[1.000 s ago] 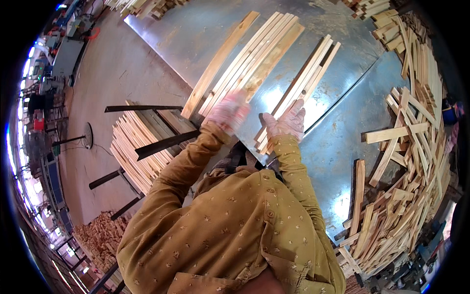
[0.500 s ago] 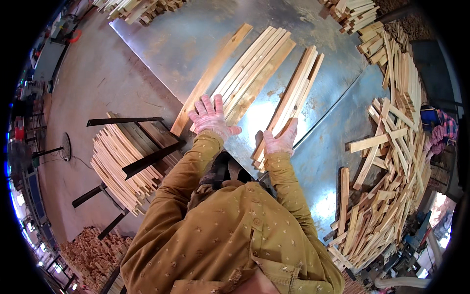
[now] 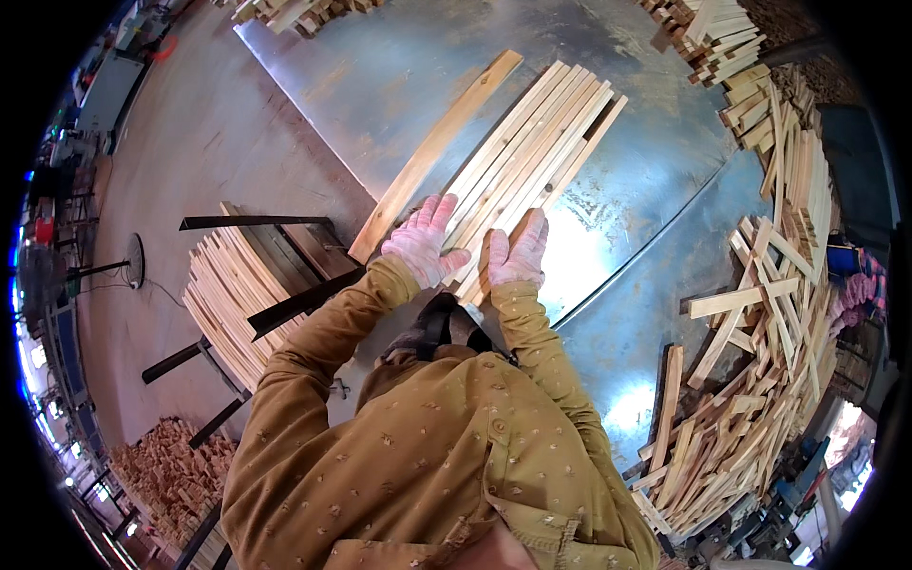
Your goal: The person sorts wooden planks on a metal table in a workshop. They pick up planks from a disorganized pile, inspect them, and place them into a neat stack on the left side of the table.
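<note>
Now our left hand and right hand, fingers extended, flank these wooden strips; uneven pressure could skew them.

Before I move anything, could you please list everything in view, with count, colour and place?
Grouped strips: several, pale wood, between the hands
Single strip: one, tan, left of the group
Metal tabletop: one, grey-blue, beneath them
Jumbled wood pieces: many, pale to tan, right
Upper stacks: at least two, pale, top left and top right
Strip stack: one, pale, left
Metal bars: several, black, around that stack
Short-piece heap: one, reddish-tan, lower left
Fan: one, dark, left
Equipment: too blurred to count, mixed colours, left edge
Other person: one, pinkish hand, right edge
Shirt: one, mustard-brown, bottom middle
Left hand, right hand: two, pinkish-white gloves, at the group's near end
</note>
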`<state>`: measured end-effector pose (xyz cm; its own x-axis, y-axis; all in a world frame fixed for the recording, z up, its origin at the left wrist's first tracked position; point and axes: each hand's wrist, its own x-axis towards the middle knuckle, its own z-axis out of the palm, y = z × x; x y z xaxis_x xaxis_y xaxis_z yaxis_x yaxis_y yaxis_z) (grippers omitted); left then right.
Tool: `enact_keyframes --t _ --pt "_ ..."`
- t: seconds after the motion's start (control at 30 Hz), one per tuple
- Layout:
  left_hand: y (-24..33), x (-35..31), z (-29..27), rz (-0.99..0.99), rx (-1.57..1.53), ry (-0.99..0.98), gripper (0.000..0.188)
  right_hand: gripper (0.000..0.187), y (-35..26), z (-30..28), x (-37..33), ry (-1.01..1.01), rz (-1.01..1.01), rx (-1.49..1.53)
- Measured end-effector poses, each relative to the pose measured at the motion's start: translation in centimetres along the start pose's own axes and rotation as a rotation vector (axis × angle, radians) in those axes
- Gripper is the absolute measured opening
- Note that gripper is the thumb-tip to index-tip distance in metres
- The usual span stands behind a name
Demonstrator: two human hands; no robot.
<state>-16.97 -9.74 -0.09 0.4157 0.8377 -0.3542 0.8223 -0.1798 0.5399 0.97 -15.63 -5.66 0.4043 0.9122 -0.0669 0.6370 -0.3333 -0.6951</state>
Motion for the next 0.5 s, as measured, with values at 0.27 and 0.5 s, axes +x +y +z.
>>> enact_keyframes --t 0.27,0.5 --pt "-6.7 1.8 -0.9 -0.437 0.069 0.215 0.076 0.075 6.0 -2.7 -0.7 0.066 0.074 0.296" --pt "-3.6 0.4 -5.6 0.084 -0.678 -0.091 0.063 0.065 0.6 -7.5 -3.7 -0.001 0.142 0.584"
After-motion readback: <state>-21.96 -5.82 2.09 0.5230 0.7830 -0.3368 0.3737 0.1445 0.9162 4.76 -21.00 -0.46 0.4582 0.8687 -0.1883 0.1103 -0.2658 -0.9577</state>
